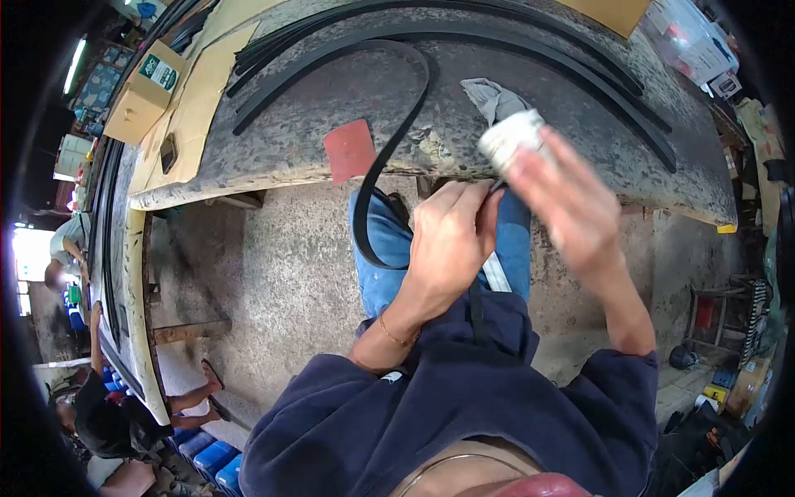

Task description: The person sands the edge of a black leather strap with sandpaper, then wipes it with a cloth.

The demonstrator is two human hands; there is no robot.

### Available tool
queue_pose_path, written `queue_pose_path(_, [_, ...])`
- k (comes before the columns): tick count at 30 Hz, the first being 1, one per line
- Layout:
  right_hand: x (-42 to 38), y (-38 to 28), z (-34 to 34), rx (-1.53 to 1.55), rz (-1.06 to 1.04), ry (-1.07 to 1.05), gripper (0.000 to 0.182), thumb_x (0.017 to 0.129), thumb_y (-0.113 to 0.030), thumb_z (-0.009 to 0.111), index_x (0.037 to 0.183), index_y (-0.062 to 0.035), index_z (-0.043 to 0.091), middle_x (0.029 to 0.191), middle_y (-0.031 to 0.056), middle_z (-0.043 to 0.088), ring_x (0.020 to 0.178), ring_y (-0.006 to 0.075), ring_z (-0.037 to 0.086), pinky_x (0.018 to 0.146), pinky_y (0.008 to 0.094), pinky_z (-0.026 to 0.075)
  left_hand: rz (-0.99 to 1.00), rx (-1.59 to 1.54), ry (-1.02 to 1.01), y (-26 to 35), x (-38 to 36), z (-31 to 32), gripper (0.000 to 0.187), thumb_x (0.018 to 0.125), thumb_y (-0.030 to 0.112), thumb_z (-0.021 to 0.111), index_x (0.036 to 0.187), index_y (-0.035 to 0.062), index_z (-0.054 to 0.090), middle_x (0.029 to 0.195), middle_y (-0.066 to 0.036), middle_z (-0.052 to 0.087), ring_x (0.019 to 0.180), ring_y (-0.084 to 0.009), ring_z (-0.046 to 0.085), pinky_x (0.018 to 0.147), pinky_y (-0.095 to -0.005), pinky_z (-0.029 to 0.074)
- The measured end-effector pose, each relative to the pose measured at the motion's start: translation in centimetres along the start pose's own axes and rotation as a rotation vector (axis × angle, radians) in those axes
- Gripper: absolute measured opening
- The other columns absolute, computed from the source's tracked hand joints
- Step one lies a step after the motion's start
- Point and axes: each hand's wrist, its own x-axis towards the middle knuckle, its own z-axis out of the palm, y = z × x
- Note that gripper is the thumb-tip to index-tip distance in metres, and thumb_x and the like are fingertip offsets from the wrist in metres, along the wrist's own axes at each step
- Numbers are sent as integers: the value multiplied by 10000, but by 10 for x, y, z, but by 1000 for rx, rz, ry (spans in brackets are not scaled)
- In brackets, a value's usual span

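Note:
My left hand (451, 236) is closed with thumb and fingers pinched on a long black strap (362, 215), near the table's front edge and above my lap. The strap runs in a loop from the table down past my left wrist, and a narrow tail hangs below the hand. My right hand (571, 203), smeared by motion, grips a white, roundish thing (515, 137) whose kind I cannot make out. It is over the table edge, right of my left hand. Just behind it lies a crumpled grey cloth (494, 99). A reddish square sheet (350, 151) rests left of the strap.
Several black strips (546, 54) curve across the worn table (273, 157). At left are cardboard, a box (145, 95) and a phone (169, 153); a clear plastic bin (691, 41) stands at back right. Another person (112, 414) sits at lower left, near blue containers (217, 460).

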Motion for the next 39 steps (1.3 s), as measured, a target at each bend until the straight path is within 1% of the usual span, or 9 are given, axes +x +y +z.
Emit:
queue_pose_path(10, [0,-19,3,145,59,-25,352,801,-2,630,1146,-2,701,1206,166,681,1144,391,644,944,436,554,80,-99,35,1,-2,-4,93,830,-31,707,919,-46,682,761,-166,643,666,-338,633,593,-414,495])
queue_pose_path(13, [-2,6,8,76,276,28,293,820,-12,647,1101,-12,728,1212,146,685,1148,381,651,923,426,572,84,-114,104,1,-3,-1,112,812,-57,691,919,-41,661,768,-164,636,652,-333,616,582,-405,492])
queue_pose_path(16, [2,-29,1,176,36,44,346,811,26,625,1144,-14,708,1223,149,681,1154,350,652,962,426,553,84,-131,52,-1,-7,-6,130,811,-58,699,936,-44,665,784,-166,642,665,-325,625,582,-391,496])
queue_pose_path(20, [-8,9,20,358,476,36,439,785,112,548,1180,-2,702,1211,166,690,1139,332,667,947,396,568,154,-141,155,-3,-6,0,170,810,-71,697,978,-48,674,790,-155,625,645,-298,600,578,-386,482])
queue_pose_path(23, [5,-22,9,356,318,206,510,750,157,497,1185,-11,703,1215,162,691,1147,333,665,973,412,551,161,-114,159,-6,-3,0,183,809,-72,702,989,-54,677,804,-156,642,651,-293,604,591,-373,489])
queue_pose_path(27, [-11,-10,27,284,234,60,605,722,196,482,1254,-27,665,1245,177,672,1159,328,658,978,403,541,188,-133,175,-8,-11,1,192,810,-91,697,999,-68,674,817,-158,661,652,-285,614,596,-356,496])
queue_pose_path(29, [-20,8,33,361,486,-18,476,836,138,491,1261,-2,650,1240,189,675,1143,329,668,956,374,548,206,-196,177,-13,-9,-1,232,842,-96,677,1071,-75,645,857,-168,683,710,-249,683,625,-319,527])
queue_pose_path(32, [-21,0,29,326,474,6,423,884,106,507,1271,-4,640,1249,192,669,1114,332,680,935,373,552,-9,-411,197,-7,-19,4,289,880,-89,651,1164,-77,597,888,-184,697,787,-226,730,652,-291,549])
queue_pose_path(39, [-35,-6,35,424,565,-1,399,886,117,532,1255,9,637,1173,213,691,1077,354,687,883,372,542,-2,-501,149,-5,-16,-7,338,965,-46,547,1303,-59,553,858,-114,695,692,-119,654,601,-243,519])
